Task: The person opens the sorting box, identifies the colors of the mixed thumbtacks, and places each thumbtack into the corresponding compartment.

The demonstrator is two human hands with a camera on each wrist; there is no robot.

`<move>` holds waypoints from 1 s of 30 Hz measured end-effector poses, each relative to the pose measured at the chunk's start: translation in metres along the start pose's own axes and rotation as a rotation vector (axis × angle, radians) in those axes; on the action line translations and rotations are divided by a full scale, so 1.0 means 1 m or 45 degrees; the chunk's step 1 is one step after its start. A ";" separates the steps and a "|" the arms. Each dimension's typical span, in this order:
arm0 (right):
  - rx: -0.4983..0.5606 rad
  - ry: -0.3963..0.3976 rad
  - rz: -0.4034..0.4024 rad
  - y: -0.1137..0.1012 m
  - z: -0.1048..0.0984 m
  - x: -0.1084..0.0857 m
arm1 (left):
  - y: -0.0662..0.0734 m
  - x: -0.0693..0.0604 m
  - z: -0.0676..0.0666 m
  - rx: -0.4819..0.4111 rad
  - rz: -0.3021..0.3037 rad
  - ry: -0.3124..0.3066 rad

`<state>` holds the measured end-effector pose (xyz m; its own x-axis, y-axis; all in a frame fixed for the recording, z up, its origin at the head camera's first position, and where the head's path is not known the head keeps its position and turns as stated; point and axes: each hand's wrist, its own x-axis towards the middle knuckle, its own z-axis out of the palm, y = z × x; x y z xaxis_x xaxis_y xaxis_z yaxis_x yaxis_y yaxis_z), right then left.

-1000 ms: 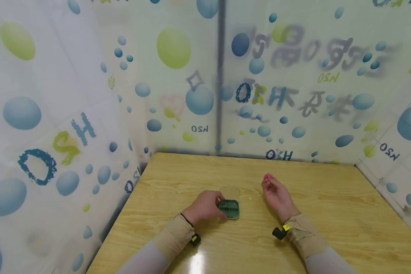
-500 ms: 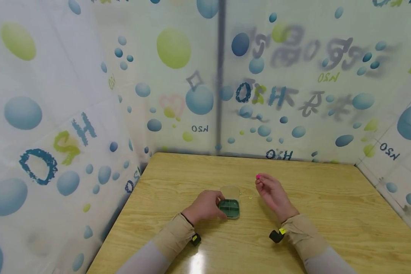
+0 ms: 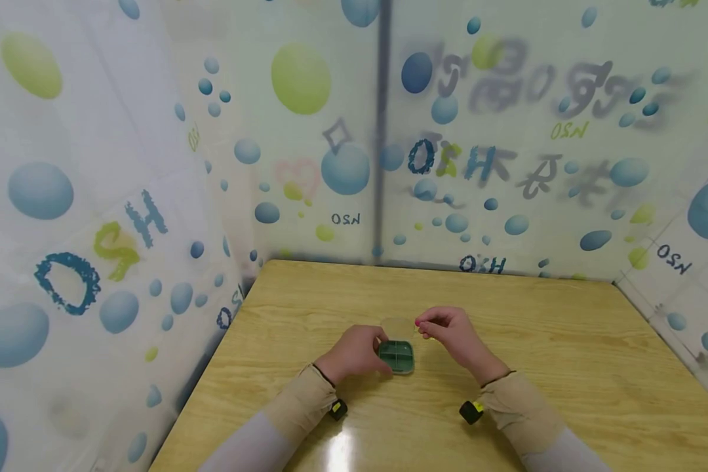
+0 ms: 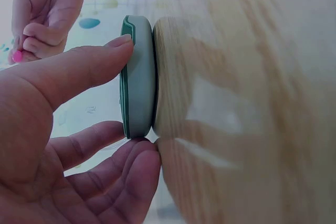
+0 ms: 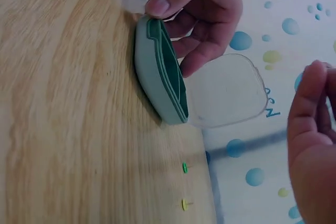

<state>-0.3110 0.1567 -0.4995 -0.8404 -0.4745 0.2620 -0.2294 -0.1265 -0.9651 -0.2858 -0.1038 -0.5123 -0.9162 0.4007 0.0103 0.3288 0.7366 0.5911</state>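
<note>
A small green pill box [image 3: 396,357] with several compartments lies on the table, its clear lid [image 5: 231,93] swung open on the far side. My left hand [image 3: 354,353] grips the box from its left side, thumb at the near edge and fingers at the far edge. My right hand [image 3: 455,335] pinches a pink thumbtack [image 4: 18,56] between thumb and fingertips, just right of the lid and above the table. In the right wrist view the pink tack is hidden. A green thumbtack [image 5: 185,168] and a yellow thumbtack [image 5: 184,204] lie on the table near the box.
The wooden table [image 3: 543,341] reaches back to a patterned curtain [image 3: 307,164] along its far edge. A second curtain side [image 3: 112,196] hangs at the left. Each wrist carries a small black camera [image 3: 471,412].
My right hand has moved left and slightly down with the pink thumbtack, turning palm-down toward the box. The left hand and the pill box have stayed in place.
</note>
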 end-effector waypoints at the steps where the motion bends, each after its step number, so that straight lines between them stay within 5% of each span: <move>1: -0.098 0.004 0.015 -0.001 0.002 0.000 | 0.000 0.000 0.000 0.001 -0.001 0.001; 9: -0.540 -0.042 0.103 -0.005 0.017 -0.002 | -0.002 0.003 0.000 -0.007 -0.006 0.002; 30: -1.130 0.021 0.136 0.012 0.039 -0.002 | 0.003 -0.002 -0.001 0.018 -0.008 -0.004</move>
<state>-0.2930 0.1220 -0.5122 -0.8844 -0.4316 0.1778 -0.4395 0.6415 -0.6288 -0.2837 -0.1032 -0.5096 -0.9174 0.3980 0.0041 0.3265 0.7466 0.5797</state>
